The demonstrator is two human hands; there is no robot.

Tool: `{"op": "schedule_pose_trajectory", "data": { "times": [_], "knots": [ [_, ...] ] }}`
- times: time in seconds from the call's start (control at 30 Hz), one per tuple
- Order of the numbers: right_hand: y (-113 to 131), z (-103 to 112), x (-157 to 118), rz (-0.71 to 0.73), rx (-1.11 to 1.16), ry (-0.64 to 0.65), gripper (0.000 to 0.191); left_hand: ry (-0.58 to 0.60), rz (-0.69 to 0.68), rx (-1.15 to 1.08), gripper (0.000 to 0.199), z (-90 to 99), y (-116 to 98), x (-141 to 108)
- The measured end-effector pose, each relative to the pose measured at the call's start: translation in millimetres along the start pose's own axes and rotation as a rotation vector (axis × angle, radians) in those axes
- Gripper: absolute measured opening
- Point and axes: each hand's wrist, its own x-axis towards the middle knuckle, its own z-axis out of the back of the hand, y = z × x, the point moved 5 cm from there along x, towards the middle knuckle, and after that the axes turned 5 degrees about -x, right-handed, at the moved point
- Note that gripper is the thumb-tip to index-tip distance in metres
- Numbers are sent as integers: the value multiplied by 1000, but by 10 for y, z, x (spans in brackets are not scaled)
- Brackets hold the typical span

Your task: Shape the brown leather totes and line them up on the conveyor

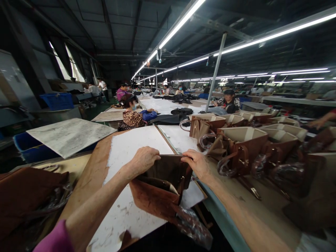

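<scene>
A brown handbag (154, 197) stands open at the top, tilted over the near edge of the white-covered table (131, 150). My left hand (145, 159) pinches the left end of its far rim. At the right end of the same rim, my right hand (195, 162) grips between thumb and fingers. Between the two hands the rim is stretched straight. The dark lining and a lighter inner edge show inside the bag. A plastic-wrapped handle (193, 224) hangs from the bag's near right side.
Several brown bags (244, 143) with wrapped handles crowd the table at right. Another brown bag (28, 196) lies at left, near a marbled board (70, 134) over a blue bin (34, 148). People sit farther back; a person's hand (317, 122) shows at far right.
</scene>
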Motion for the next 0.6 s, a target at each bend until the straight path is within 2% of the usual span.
{"op": "schedule_pose_trajectory", "data": {
  "times": [0.27, 0.37, 0.47, 0.6],
  "knots": [
    [-25, -7, 5, -46, 122, 87, 15, -13, -31, -67, 21, -11, 20, -6],
    [-38, -19, 11, -56, 106, 136, 16, -28, -50, -109, 20, -12, 21, -16],
    [19, 7, 28, -6, -90, 86, 16, -38, -48, -143, 19, 0, 17, -30],
    [264, -19, 62, 159, -423, 23, 15, -36, -47, -167, 19, 11, 5, -43]
  ]
}}
